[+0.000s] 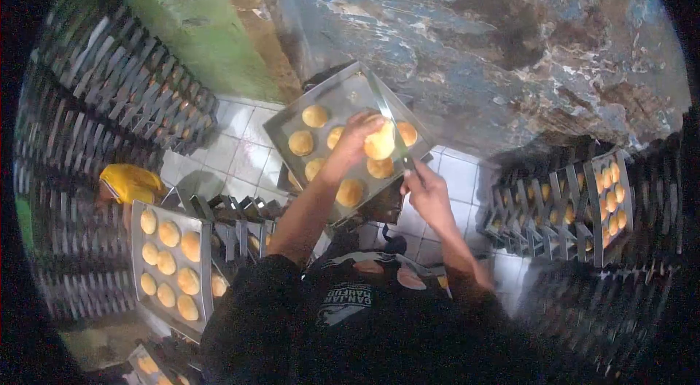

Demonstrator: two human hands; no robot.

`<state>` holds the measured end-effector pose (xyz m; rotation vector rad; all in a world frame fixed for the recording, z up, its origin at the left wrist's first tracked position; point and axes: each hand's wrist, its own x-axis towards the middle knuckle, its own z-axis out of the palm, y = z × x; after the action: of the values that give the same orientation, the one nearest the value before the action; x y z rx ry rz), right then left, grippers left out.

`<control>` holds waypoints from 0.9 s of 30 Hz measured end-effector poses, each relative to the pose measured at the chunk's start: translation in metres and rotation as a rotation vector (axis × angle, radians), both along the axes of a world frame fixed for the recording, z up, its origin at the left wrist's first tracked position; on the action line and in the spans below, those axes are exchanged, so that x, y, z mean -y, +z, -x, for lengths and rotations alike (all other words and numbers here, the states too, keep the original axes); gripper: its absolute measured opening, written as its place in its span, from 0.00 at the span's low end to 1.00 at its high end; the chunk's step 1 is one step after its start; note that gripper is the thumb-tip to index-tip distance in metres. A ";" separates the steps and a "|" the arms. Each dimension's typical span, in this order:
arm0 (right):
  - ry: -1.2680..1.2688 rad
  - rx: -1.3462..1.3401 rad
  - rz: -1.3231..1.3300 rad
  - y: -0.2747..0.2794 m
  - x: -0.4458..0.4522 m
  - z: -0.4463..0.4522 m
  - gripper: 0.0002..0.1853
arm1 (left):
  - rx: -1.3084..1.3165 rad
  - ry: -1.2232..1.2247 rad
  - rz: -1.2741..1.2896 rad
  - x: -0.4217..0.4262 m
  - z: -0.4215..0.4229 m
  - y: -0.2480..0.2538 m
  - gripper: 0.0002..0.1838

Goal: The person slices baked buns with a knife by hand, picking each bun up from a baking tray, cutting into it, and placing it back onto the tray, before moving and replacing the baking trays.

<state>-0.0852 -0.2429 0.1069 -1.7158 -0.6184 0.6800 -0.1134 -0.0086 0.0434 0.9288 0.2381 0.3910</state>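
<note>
My left hand point(355, 138) is closed around a round golden bun point(380, 143), lifted above a metal baking tray point(288, 125). In my right hand point(429, 195) is the handle of a long knife point(389, 114), its blade pointing up and away from me along the bun's right side. Whether the blade has cut into the bun I cannot tell. Several more buns lie on the tray, among them one at its upper left point(315, 116) and one near its front edge point(350, 192).
At the left, a tray of buns point(208, 268) tops a stack, with a person in a yellow shirt point(133, 182) beyond it. Another bun tray point(598, 224) stands at the right. Dark stacked trays point(124, 71) line the left side. A worn wall point(467, 35) rises ahead above white floor tiles point(458, 173).
</note>
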 end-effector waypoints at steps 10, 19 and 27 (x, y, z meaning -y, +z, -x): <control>0.044 -0.046 0.120 -0.019 0.029 0.011 0.22 | -0.079 -0.006 0.068 -0.022 0.011 -0.005 0.21; 0.102 0.022 0.124 -0.012 0.029 0.012 0.21 | -0.047 -0.046 0.076 -0.040 0.016 0.015 0.24; 0.076 -0.027 0.163 -0.025 -0.021 -0.008 0.21 | -0.080 -0.103 0.046 -0.015 0.000 -0.021 0.28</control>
<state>-0.0774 -0.2215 0.0821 -1.8379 -0.6261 0.8254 -0.1138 0.0060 0.0227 0.9084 0.2704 0.2527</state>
